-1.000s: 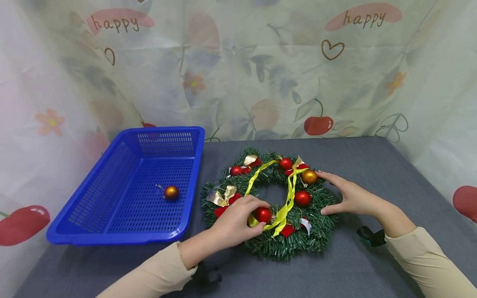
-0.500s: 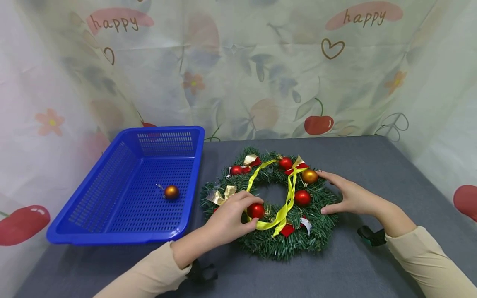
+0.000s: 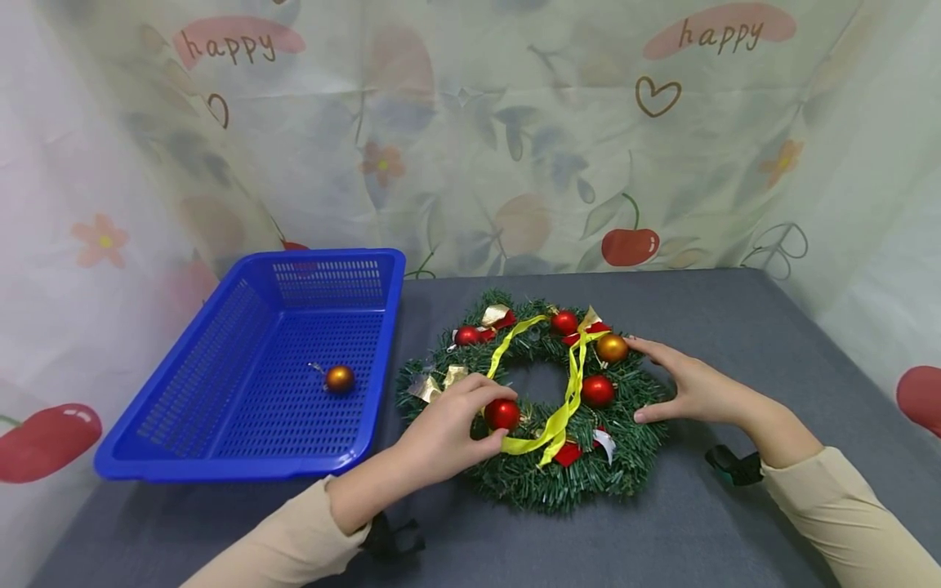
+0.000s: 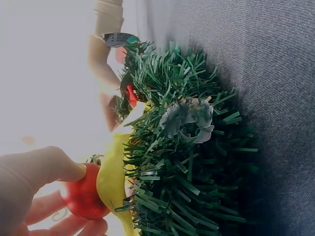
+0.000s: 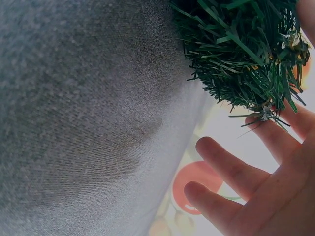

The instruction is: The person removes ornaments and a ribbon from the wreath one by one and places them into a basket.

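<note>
L grip (image 3: 447, 426) pinches shiny rnd red ball (image 3: 502, 415), R grip (image 3: 698, 390) splayed at bristly wreath (image 3: 559, 487).

Head view: above left hand (image 3: 443, 430) and right hand (image 3: 694, 394), facing forward-down, farthest off. Left wrist: close, rolled sideways, facing across wreath (image 3: 562, 488) toward right hand. Right wrist: close, facing past that hand to backdrop (image 5: 197, 183). All share wreath.

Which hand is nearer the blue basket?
Left. The left hand, holding a red ball, is right of the basket; the right hand is farther right, at the right of the wreath.
</note>
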A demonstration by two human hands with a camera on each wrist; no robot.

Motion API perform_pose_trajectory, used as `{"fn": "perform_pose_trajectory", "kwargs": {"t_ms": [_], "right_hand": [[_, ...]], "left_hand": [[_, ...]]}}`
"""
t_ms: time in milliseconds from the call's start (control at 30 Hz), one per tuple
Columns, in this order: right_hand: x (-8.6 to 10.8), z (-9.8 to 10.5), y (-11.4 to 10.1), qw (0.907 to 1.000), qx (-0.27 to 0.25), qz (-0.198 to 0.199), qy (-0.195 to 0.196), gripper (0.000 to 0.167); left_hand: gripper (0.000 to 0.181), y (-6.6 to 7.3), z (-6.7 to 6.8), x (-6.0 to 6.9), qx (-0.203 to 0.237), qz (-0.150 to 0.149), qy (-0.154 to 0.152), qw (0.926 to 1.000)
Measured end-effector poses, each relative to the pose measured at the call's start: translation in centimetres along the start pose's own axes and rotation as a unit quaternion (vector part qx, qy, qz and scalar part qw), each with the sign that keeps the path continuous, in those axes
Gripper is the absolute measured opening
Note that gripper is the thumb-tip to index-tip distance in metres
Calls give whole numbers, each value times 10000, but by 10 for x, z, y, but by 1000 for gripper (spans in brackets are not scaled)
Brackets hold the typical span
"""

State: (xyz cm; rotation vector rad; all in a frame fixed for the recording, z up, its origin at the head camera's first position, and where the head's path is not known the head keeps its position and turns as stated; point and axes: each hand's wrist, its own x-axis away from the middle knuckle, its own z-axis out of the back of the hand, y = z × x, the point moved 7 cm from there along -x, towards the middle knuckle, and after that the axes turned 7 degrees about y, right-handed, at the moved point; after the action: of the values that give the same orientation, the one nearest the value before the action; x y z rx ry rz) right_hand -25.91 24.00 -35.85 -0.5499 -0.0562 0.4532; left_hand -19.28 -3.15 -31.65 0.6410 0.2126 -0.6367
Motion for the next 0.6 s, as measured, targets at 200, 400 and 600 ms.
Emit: {"fn": "perform_pose_trajectory", "kwargs": {"t_ms": [200,400,600], "right_hand": [[0,1,-2,10000,-36,20,-31,100],[0,1,-2,10000,-41,20,-11,100],[0,-1,2,10000,-60,-32,11,101]], "left_hand": [[36,1,3,1,21,18,-20,10000],[36,4,10,1,36,44,37,10000],[36,8,19,1,-94,-88,212,9997]]}}
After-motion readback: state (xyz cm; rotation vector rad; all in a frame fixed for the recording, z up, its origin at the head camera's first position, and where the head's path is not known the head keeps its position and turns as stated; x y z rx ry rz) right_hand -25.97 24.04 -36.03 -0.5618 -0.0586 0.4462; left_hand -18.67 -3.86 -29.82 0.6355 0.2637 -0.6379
